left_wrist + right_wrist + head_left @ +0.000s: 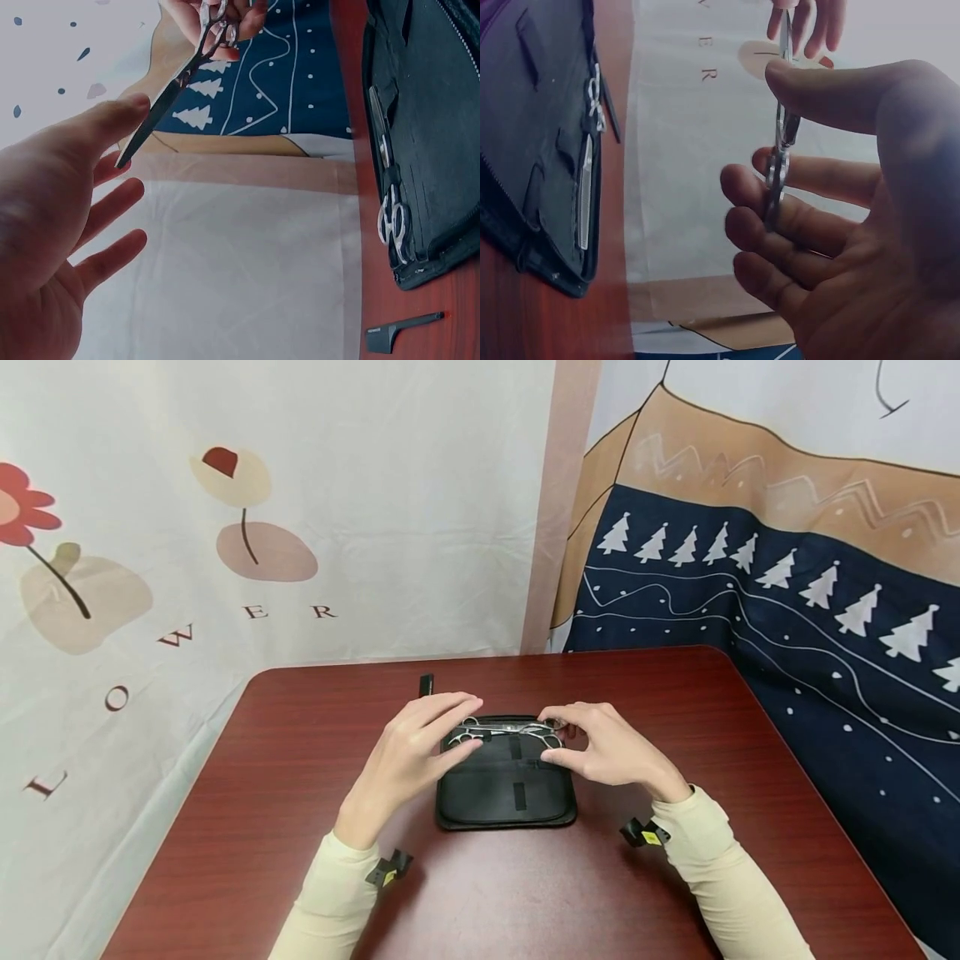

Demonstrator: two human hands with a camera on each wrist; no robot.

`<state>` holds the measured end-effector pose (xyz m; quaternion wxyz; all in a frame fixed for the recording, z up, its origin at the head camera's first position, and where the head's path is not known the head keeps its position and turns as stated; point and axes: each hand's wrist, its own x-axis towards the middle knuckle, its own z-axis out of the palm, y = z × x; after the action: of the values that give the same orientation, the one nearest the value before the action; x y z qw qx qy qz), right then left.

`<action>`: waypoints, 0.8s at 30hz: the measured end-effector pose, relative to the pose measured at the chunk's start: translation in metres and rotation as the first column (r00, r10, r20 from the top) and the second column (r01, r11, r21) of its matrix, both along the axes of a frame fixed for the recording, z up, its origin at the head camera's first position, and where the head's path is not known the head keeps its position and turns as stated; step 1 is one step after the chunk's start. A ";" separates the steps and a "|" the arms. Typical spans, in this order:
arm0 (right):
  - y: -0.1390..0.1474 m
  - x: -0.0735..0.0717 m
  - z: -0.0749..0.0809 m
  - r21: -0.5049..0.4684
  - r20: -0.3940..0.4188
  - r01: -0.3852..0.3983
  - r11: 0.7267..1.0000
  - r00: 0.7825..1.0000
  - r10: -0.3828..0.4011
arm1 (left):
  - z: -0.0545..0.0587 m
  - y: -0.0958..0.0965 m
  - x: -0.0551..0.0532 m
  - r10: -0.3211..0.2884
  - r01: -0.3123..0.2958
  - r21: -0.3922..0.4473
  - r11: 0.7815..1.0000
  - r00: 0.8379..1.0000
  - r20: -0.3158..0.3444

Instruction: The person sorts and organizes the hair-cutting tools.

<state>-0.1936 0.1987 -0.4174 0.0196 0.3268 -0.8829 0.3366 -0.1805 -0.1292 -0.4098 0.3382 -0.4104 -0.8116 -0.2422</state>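
My right hand (606,743) holds a pair of silver hairdressing scissors (184,76) by the finger-ring end, thumb on one side and curled fingers on the other. The scissors point across toward my left hand (416,743). Its fingers are spread and fairly straight, with the thumb apart; the blade tip lies between thumb and index finger, and whether they touch it I cannot tell. Below both hands lies a black zip case (491,797), opened flat. A second pair of scissors (385,150) is tucked along the far side of the case.
A small black flat tool with a thin handle (382,337) lies on the table beyond the case's left far corner. The reddish-brown table (315,735) extends around the case. Printed cloths (420,510) hang behind it.
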 end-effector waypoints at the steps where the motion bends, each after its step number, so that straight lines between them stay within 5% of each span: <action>1: 0.001 0.000 0.001 -0.004 0.030 -0.008 1.000 1.000 0.008 | 0.000 0.001 0.000 0.000 0.000 -0.007 1.000 1.000 -0.013; 8: 0.005 -0.002 0.004 0.009 0.171 -0.055 0.998 0.984 0.053 | 0.001 0.005 0.004 0.020 -0.022 -0.052 0.998 0.999 -0.045; 24: 0.007 -0.001 0.004 -0.007 0.211 -0.084 0.996 0.974 0.084 | -0.003 0.005 0.006 -0.021 0.019 -0.089 0.996 0.999 -0.024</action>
<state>-0.1949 0.2062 -0.4133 -0.0889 0.3261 -0.8657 0.3693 -0.1742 -0.1243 -0.4126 0.3272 -0.4359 -0.8132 -0.2041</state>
